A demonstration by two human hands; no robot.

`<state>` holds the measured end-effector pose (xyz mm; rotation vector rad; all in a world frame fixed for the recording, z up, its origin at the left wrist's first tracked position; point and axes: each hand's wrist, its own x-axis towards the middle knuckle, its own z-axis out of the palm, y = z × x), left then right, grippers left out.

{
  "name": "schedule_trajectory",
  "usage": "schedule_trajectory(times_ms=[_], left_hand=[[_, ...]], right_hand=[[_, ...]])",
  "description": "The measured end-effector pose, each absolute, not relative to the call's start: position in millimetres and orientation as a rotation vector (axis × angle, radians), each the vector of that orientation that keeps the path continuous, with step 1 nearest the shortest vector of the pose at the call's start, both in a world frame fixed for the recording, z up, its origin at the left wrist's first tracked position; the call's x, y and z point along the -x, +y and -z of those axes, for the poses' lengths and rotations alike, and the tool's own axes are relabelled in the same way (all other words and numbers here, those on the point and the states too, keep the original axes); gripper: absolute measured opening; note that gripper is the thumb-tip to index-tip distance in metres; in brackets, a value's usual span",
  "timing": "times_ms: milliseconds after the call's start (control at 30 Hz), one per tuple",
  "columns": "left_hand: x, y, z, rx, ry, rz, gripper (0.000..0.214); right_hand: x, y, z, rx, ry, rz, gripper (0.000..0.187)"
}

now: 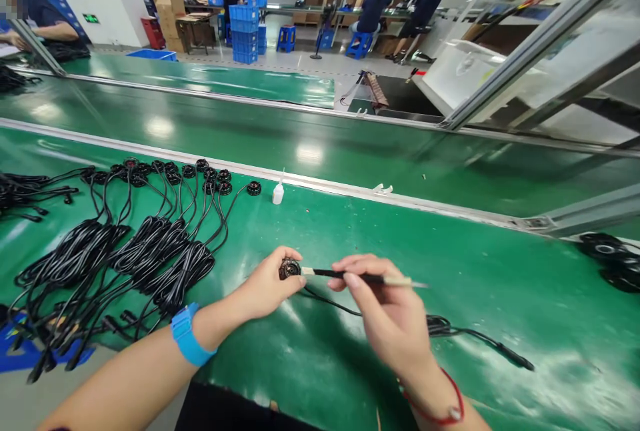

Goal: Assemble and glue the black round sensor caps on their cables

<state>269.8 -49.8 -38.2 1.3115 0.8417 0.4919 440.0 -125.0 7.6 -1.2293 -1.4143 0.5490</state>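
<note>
My left hand [273,284] pinches a small round black part [289,269] between thumb and fingers, its inner face turned up. A thin black cable [333,304] runs from beside the part, under my right hand, to a coil and a plug end [517,356] on the right. My right hand [390,304] grips a slim black tool with cream-coloured ends [325,273], held like a pen; its exact kind is unclear. The tool's left end reaches the edge of the round part. Beyond my hands, a small white bottle with a thin nozzle [278,193] stands upright.
Coiled black cables [185,274] with round heads lie on the green bench [480,297] at left. More black parts [607,247] sit at the right edge. A metal rail [340,192] crosses behind. Another person [47,27] sits at far left; others work farther back.
</note>
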Motion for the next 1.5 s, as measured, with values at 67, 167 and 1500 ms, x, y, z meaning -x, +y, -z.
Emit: schedule_trajectory(times_ms=[67, 167, 1500], left_hand=[[-271, -50, 38, -1.303, 0.854, -0.491, 0.027], [-272, -50, 39, -1.290, 0.874, -0.490, 0.024], [-268, -60, 20, -1.177, 0.699, -0.303, 0.029]], right_hand=[[-434, -130, 1, 1.200, -1.471, -0.535, 0.010], [-430, -129, 11, 1.177, -1.565, -0.439, 0.018], [-446, -139, -17, 0.976, -1.899, -0.661, 0.041]])
